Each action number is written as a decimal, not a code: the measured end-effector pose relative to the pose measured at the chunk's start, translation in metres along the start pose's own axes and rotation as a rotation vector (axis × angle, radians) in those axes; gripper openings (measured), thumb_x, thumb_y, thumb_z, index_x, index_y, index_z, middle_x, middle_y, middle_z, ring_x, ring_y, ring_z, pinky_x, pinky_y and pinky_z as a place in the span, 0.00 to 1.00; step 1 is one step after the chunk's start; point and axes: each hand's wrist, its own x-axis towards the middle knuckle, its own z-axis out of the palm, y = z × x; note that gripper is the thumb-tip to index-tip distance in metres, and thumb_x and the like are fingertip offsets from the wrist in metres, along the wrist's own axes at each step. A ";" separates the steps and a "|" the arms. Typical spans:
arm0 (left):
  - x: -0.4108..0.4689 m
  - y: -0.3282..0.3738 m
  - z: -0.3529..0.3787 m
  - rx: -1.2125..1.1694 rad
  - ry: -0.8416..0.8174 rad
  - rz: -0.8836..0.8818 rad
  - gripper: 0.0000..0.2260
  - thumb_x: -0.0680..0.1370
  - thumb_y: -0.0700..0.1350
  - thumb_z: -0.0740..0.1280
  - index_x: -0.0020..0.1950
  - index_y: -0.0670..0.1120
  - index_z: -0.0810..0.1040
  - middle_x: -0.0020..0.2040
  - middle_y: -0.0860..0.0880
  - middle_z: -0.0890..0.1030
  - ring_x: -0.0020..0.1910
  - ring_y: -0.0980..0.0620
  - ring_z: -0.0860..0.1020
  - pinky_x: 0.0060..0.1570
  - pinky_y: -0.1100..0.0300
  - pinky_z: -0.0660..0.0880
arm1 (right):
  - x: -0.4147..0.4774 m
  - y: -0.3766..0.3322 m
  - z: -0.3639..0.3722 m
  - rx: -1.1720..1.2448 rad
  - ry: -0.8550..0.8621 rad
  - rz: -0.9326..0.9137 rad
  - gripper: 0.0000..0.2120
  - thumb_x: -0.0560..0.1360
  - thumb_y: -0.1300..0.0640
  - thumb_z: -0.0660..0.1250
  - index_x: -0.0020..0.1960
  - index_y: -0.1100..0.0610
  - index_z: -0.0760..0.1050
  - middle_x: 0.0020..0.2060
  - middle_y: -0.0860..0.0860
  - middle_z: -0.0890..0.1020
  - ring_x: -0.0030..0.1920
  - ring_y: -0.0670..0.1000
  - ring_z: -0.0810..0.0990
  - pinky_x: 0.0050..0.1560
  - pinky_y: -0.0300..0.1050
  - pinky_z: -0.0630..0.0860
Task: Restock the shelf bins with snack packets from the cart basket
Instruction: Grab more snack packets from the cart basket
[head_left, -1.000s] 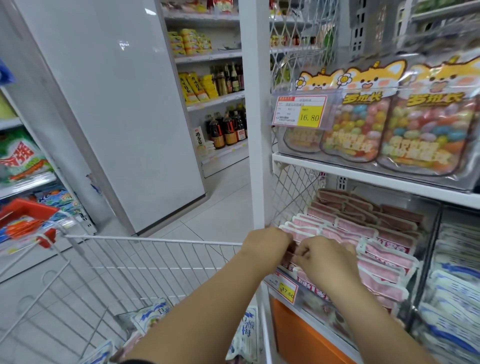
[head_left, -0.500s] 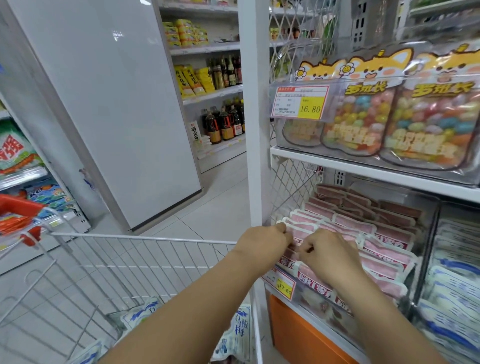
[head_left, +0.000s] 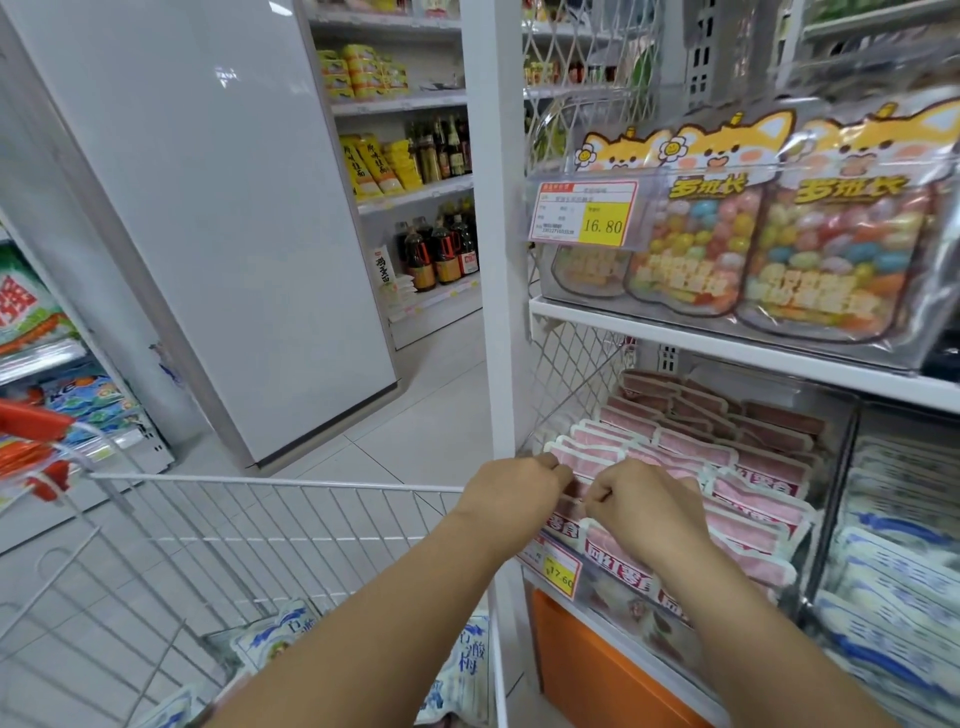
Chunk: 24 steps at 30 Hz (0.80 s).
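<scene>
Head view: both fists curled at six o'clock, left hand (head_left: 511, 486) and right hand (head_left: 641, 506) seemingly pinching pink packets (head_left: 748, 499) inside the clear bin (head_left: 831, 415). Blue-white packets (head_left: 467, 670) lie in the cart basket (head_left: 260, 480) at seven o'clock.

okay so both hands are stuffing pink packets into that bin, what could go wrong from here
The pink packets already fill the clear bin to its front, so pushing with both hands could crumple the front row or tip packets over the edge. The price tag hangs just below the left hand and might get knocked off.
</scene>
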 end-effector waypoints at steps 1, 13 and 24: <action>0.001 -0.002 0.002 -0.020 -0.012 0.008 0.25 0.75 0.34 0.66 0.71 0.49 0.69 0.65 0.48 0.74 0.60 0.44 0.77 0.46 0.50 0.77 | -0.002 0.000 0.000 0.017 0.015 -0.010 0.14 0.76 0.49 0.66 0.32 0.44 0.76 0.38 0.40 0.83 0.43 0.47 0.80 0.57 0.49 0.64; -0.104 -0.059 -0.035 -0.384 0.136 -0.146 0.17 0.80 0.46 0.66 0.69 0.54 0.74 0.68 0.54 0.75 0.64 0.53 0.75 0.63 0.54 0.72 | -0.046 -0.044 -0.025 0.402 0.093 -0.453 0.04 0.74 0.54 0.72 0.44 0.46 0.84 0.38 0.39 0.83 0.42 0.39 0.79 0.45 0.37 0.75; -0.236 -0.110 0.006 -0.258 -0.413 -0.428 0.19 0.81 0.51 0.65 0.72 0.54 0.71 0.66 0.50 0.76 0.63 0.49 0.74 0.61 0.52 0.73 | -0.071 -0.116 0.032 -0.042 -0.250 -0.788 0.09 0.76 0.43 0.67 0.54 0.44 0.80 0.48 0.40 0.83 0.48 0.42 0.78 0.48 0.41 0.74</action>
